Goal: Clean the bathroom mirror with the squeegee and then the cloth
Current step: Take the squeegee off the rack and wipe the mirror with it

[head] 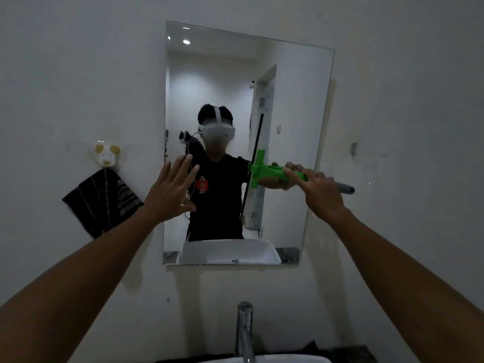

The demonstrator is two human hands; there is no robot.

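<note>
A frameless rectangular mirror hangs on the white wall above the sink. My right hand grips the green handle of the squeegee; its black blade stands nearly upright against the glass at the mirror's middle right. A grey handle end sticks out to the right of my fist. My left hand is raised with fingers spread at the mirror's left edge, holding nothing. A dark striped cloth hangs from a dog-shaped hook on the wall, left of the mirror.
A chrome tap rises at the bottom centre over the white basin rim, set in a dark counter. A small fitting sits on the wall right of the mirror. The mirror reflects a person wearing a headset.
</note>
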